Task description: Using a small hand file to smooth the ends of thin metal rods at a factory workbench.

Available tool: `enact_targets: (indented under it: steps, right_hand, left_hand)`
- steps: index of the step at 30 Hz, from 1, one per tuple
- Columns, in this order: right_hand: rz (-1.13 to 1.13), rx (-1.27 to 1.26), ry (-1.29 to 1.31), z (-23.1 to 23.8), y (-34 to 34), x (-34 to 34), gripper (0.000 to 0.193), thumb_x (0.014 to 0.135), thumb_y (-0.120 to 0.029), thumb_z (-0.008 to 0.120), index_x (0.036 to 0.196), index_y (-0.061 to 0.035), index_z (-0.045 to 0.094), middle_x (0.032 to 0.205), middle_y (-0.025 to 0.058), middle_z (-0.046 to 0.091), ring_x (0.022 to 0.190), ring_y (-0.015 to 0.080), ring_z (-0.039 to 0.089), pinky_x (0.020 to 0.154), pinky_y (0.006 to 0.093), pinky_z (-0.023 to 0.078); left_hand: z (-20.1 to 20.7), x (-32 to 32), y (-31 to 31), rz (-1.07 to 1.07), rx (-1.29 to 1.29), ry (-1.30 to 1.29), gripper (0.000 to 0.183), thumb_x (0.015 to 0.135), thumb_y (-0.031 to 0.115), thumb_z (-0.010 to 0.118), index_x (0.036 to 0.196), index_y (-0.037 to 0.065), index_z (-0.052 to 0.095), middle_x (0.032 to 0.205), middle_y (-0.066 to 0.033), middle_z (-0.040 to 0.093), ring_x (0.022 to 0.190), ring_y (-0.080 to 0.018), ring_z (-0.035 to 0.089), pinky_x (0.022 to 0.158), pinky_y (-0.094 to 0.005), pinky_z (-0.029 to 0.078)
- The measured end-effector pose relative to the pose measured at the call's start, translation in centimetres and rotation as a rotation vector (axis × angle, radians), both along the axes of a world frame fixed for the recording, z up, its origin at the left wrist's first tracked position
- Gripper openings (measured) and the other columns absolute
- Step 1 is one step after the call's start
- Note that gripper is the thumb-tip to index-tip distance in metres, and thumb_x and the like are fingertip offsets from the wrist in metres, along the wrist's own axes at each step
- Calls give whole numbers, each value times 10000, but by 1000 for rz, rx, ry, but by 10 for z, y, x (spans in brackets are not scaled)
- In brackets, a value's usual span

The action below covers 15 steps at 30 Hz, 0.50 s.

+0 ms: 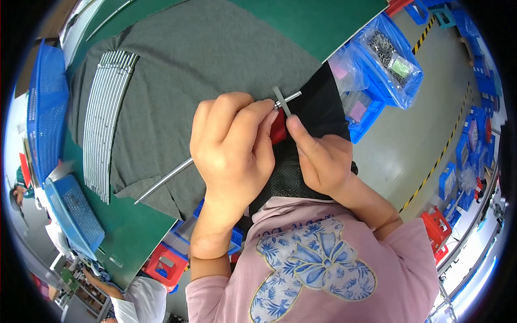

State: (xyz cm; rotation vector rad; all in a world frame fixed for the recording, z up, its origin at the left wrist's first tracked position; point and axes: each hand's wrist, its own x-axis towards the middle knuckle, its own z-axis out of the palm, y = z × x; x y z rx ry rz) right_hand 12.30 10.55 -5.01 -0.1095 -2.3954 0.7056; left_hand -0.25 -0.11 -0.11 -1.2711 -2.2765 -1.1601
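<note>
Slanting above the tabletop's [129, 231] near edge, the metal rod [165, 180], probably stiff, slippery and best gripped near its tip, sits in left fingers [245, 116] while right fingers [304, 139] hold a grey strip [281, 100].

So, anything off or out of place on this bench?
One thing, mildly: a lone metal rod lies at the far left of the green bench, apart from the neat row of rods on the grey cloth. It could be deliberate. I see no obvious spill or damage.
</note>
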Motion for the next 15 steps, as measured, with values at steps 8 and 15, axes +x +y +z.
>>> enact_targets:
  steps: [8, 15]
  right_hand:
    - [2, -10, 62, 8, -3, -6, 554, 665, 14, 571, 1217, -7, 620, 502, -22, 444, 362, 134, 378, 386, 276, 331]
    - [48, -56, -66, 32, 3, -12, 587, 666, -9, 570, 1253, -6, 590, 465, -26, 383, 354, 116, 377, 374, 278, 324]
  left_hand:
    - [1, 0, 0, 13, 13, -19, 198, 622, -30, 717, 795, 43, 655, 773, -54, 583, 650, -231, 519, 563, -329, 428]
    - [4, 1, -1, 1, -5, -54, 191, 614, -33, 717, 781, 38, 657, 770, -55, 592, 646, -221, 527, 559, -316, 430]
